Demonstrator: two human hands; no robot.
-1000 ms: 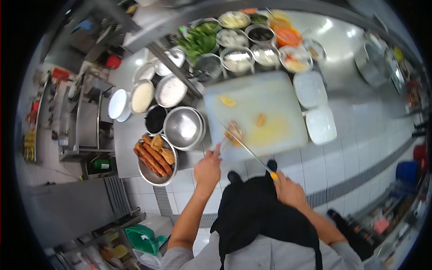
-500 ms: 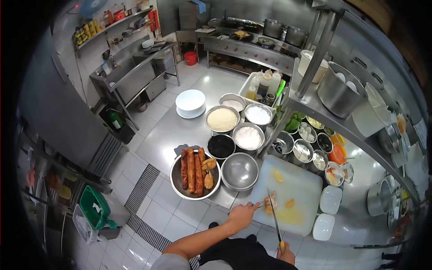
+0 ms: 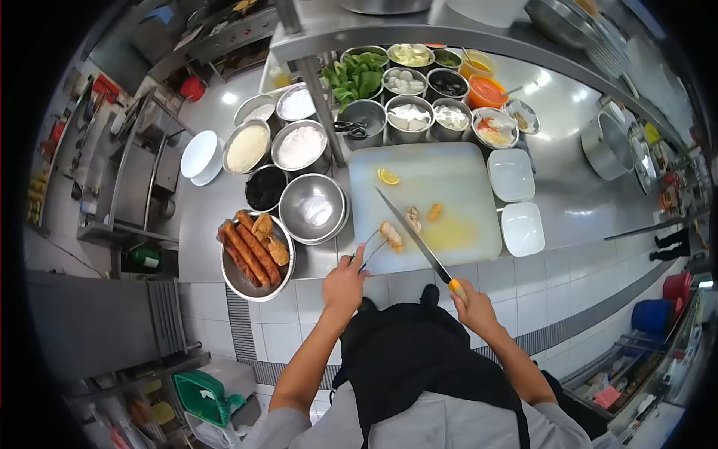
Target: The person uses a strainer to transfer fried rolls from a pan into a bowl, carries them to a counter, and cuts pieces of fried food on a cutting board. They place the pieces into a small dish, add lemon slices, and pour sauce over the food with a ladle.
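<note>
My left hand is closed around metal tongs, whose tips are at a browned piece of meat on the white cutting board. In my right hand is a long knife, gripped by its yellow handle. Its blade slants across the board, pointing up and left. Close to the blade lies a second cut piece, pale inside, with a small golden piece to its right. Lemon slices rest near the board's upper left.
Left of the board stand a metal bowl and a bowl of fried rolls. Tubs of powder and crumbs sit behind them. Two white dishes flank the board's right. A shelf post rises behind, beside leafy greens.
My view has swung right and down over the board. The knife and tongs are now farther apart, with separate meat pieces showing beside the blade.
</note>
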